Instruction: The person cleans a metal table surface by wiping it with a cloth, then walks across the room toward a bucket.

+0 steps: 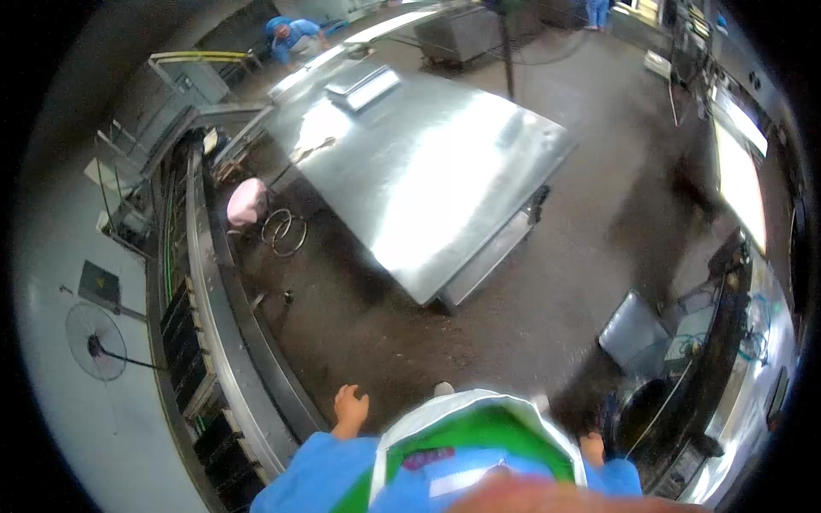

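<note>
My left hand hangs beside my body, fingers loosely bent and the thumb apart, with nothing in it. Closest to it is the metal edge of the long conveyor-like line on the left, which it does not appear to touch. Low on the other side, my right hand shows only in part beyond the apron; its fingers are too small and blurred to read. Both blue sleeves end at the wrists. Ahead stands a large steel table with a shallow metal tray at its far end.
A pink-topped stool stands left of the table, near metal rings. On the right are a tilted dark panel and a machine line. A wall fan is at left. Another person stands at the far left.
</note>
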The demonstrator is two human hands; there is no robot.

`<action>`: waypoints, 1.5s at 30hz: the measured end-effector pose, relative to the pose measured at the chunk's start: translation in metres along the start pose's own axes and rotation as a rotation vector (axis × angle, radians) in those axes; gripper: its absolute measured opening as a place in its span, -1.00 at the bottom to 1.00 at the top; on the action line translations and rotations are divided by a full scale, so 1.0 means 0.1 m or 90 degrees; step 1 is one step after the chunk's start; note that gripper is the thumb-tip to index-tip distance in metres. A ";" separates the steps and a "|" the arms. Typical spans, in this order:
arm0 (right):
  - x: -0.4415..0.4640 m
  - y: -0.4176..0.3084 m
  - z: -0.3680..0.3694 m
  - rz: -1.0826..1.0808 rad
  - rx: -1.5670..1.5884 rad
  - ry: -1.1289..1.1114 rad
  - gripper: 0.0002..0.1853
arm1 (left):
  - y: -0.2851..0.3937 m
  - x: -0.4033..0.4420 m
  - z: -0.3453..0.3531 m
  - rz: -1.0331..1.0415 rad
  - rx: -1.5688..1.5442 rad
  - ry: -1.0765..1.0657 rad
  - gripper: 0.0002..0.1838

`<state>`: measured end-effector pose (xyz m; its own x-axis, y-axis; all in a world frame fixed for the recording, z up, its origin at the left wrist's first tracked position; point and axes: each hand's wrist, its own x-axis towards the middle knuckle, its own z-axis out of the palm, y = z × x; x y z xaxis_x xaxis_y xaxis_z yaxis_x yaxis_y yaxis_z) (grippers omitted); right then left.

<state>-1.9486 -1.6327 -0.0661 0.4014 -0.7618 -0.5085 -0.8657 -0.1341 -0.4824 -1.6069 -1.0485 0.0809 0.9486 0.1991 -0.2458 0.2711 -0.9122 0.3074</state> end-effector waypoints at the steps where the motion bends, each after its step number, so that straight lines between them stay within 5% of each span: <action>1: -0.24 -0.74 -0.26 0.012 -0.080 -0.060 -0.60 | -0.17 0.10 -0.02 -0.029 -0.049 0.013 -0.50; 3: -0.29 -1.42 -0.12 0.005 -0.094 0.042 -0.50 | -0.61 0.32 0.02 -0.070 -0.103 0.035 -0.49; 4: -0.02 -1.43 0.00 0.057 -0.049 -0.026 -0.39 | -0.67 0.35 -0.04 -0.114 -0.105 0.054 -0.49; 7: -0.21 -2.33 0.06 -0.038 -0.085 0.104 -0.26 | -0.95 0.49 -0.17 -0.186 -0.145 0.067 -0.49; 10: 0.37 -2.41 0.21 -0.021 -0.064 0.124 -0.33 | -1.12 0.64 -0.19 -0.197 -0.197 0.097 -0.50; 12: 0.92 -2.18 0.37 0.146 0.305 0.283 -0.45 | -1.18 0.76 -0.19 -0.204 -0.220 0.090 -0.50; 13: 0.98 -2.22 0.21 0.147 0.292 0.280 -0.45 | -1.23 0.81 -0.16 -0.204 -0.241 0.090 -0.51; 15: 1.04 -2.50 -0.25 -0.103 -0.661 -0.047 -0.48 | -1.43 0.92 -0.03 -0.190 -0.252 0.125 -0.52; 16: 1.20 -2.55 -0.26 -0.121 -0.736 -0.036 -0.55 | -1.48 0.97 -0.02 -0.199 -0.250 0.110 -0.52; 17: 1.36 -2.58 -0.14 -0.026 -0.514 -0.009 -0.63 | -1.52 1.04 -0.01 -0.208 -0.248 0.097 -0.51; 18: 1.70 -2.43 0.18 0.110 0.057 0.073 -0.70 | -1.64 1.09 0.06 -0.186 -0.243 0.122 -0.49; 19: 1.89 -2.47 0.33 0.145 0.244 0.070 -0.77 | -1.78 1.13 0.14 -0.225 -0.299 0.108 -0.47; 20: 2.09 -2.57 0.49 0.117 0.199 0.023 -0.84 | -1.89 1.16 0.20 -0.249 -0.264 0.111 -0.45; 22: 2.32 -3.11 0.79 -0.138 -0.383 0.034 -0.87 | -2.03 1.27 0.31 -0.273 -0.227 0.117 -0.44; 24: 2.39 -3.64 1.01 -0.268 -0.675 0.027 -0.89 | -2.14 1.31 0.21 -0.369 -0.208 0.061 -0.40; 27: 2.26 -4.60 1.32 -0.509 -0.825 -0.042 -0.78 | -2.63 1.56 0.59 -0.279 -0.340 0.136 -0.39; 29: 2.13 -4.89 1.49 -0.489 -0.754 -0.018 -0.76 | -2.38 1.64 0.34 -0.319 -0.262 0.113 -0.40; 34: 1.51 -4.42 1.39 -0.404 -0.626 0.072 -0.64 | -2.17 2.07 -0.17 -0.266 -0.218 -0.047 -0.40; 39: 0.67 -2.92 1.26 -0.351 -0.525 0.221 -0.52 | -2.28 2.93 -0.43 0.003 -0.262 -0.060 -0.41; 41: -0.04 -2.43 1.11 -0.301 -0.454 0.211 -0.51 | -1.70 3.19 -1.02 -0.164 -0.249 -0.181 -0.41; 42: -0.30 -2.34 1.11 -0.161 -0.553 0.096 -0.66 | -1.57 3.31 -1.12 -0.212 -0.224 -0.224 -0.40; 43: -0.52 -2.25 1.06 -0.022 -0.642 -0.029 -0.76 | -1.61 3.46 -0.90 -0.143 -0.130 -0.158 -0.39; 45: -0.77 -2.03 1.34 -0.004 -0.510 0.034 -0.73 | -1.59 3.83 -0.57 -0.117 -0.179 -0.178 -0.38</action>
<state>-1.7638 -1.4622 -0.0252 0.4100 -0.7856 -0.4633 -0.8232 -0.5375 0.1829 -1.2774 -0.8073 -0.0099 0.8106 0.2095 -0.5469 0.5017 -0.7301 0.4640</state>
